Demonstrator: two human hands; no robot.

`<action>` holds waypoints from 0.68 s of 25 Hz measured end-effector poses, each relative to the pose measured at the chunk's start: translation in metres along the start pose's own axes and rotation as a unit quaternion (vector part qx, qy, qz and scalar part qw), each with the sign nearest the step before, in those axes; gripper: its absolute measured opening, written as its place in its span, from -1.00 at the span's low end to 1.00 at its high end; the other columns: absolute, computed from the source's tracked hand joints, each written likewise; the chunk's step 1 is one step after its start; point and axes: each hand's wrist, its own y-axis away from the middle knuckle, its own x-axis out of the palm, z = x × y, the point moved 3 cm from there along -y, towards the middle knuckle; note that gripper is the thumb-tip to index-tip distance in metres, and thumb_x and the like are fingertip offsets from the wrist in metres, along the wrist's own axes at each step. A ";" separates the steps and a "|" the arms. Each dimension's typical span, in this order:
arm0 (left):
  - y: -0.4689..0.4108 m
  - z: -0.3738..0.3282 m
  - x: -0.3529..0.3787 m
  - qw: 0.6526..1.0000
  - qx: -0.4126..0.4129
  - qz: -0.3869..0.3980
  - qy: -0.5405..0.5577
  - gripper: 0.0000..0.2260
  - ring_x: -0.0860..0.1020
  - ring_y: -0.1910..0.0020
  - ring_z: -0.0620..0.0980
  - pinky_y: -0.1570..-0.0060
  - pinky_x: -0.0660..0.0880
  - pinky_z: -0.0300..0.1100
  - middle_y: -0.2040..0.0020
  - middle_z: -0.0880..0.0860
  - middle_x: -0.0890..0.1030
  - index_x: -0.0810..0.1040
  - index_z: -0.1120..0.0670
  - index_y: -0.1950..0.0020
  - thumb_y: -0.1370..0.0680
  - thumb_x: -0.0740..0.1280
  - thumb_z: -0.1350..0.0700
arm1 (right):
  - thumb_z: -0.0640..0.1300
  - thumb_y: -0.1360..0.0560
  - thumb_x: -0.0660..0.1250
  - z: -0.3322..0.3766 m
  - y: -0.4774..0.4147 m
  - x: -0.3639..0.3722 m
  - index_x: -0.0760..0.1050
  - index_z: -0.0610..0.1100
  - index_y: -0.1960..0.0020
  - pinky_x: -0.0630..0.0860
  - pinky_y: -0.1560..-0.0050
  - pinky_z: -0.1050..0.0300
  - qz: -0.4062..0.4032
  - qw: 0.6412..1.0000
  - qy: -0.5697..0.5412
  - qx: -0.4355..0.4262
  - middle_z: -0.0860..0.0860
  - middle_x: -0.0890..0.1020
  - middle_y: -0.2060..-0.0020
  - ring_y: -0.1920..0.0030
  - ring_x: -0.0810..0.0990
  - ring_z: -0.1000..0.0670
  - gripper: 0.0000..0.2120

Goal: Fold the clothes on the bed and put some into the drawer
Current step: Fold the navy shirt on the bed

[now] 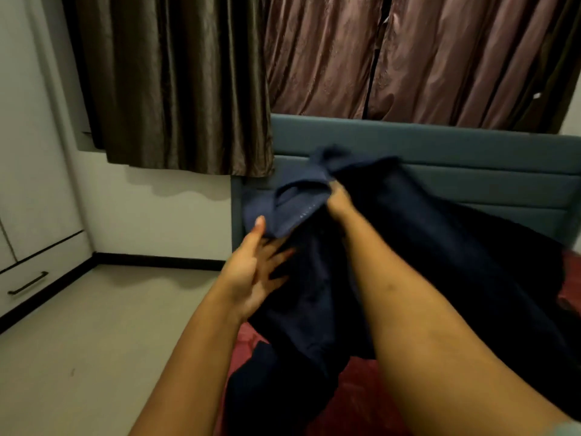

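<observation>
My right hand is curled tight into a bunched fold of the navy garment, holding it up in front of the blue headboard. My left hand is lower and to its left, fingers spread against the dark cloth, thumb resting on a lighter blue edge. The garment hangs below both hands onto the red bed. Far left of the left hand, a closed drawer sits near the floor.
</observation>
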 end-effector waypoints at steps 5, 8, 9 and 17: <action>-0.024 0.126 -0.135 0.951 -0.150 -0.208 -0.172 -0.58 0.32 -0.42 0.06 -0.21 0.31 -0.12 -0.45 -0.07 0.33 0.22 -0.05 -0.52 -0.66 0.14 -0.03 | 0.17 -0.63 0.04 -0.154 0.111 0.129 0.06 0.09 -0.56 -0.04 -0.48 -0.17 0.344 0.874 0.330 0.092 0.00 0.04 -0.56 -0.55 0.00 -0.15 -0.47; -0.021 0.213 -0.146 0.884 -0.248 -0.152 -0.366 -0.47 0.28 -0.45 0.07 -0.38 0.25 -0.08 -0.51 0.00 0.27 0.18 -0.04 -0.54 -0.60 0.26 -0.04 | 0.27 -0.59 0.01 -0.244 0.187 0.123 -0.07 0.23 -0.54 -0.17 -0.47 -0.30 0.395 0.815 0.397 0.149 0.10 -0.11 -0.57 -0.55 -0.16 -0.18 -0.43; -0.022 0.237 -0.142 0.831 -0.276 -0.124 -0.467 -0.41 0.18 -0.50 0.08 -0.45 0.13 0.06 -0.54 -0.01 0.19 0.13 -0.11 -0.55 -0.57 0.25 -0.15 | 0.29 -0.59 0.00 -0.261 0.201 0.112 -0.10 0.27 -0.54 -0.20 -0.47 -0.31 0.372 0.816 0.420 0.138 0.15 -0.15 -0.56 -0.54 -0.20 -0.18 -0.43; -0.052 0.286 -0.093 0.585 -0.187 -0.035 -0.788 -0.26 -0.16 -0.55 0.17 -0.38 -0.27 0.32 -0.58 0.07 -0.12 -0.09 -0.17 -0.56 -0.51 0.19 -0.33 | 0.08 -0.48 0.29 -0.325 0.168 -0.002 -0.15 0.37 -0.48 0.13 -0.36 -0.40 0.151 0.826 0.396 0.372 -0.12 0.03 -0.55 -0.48 0.12 -0.33 -0.22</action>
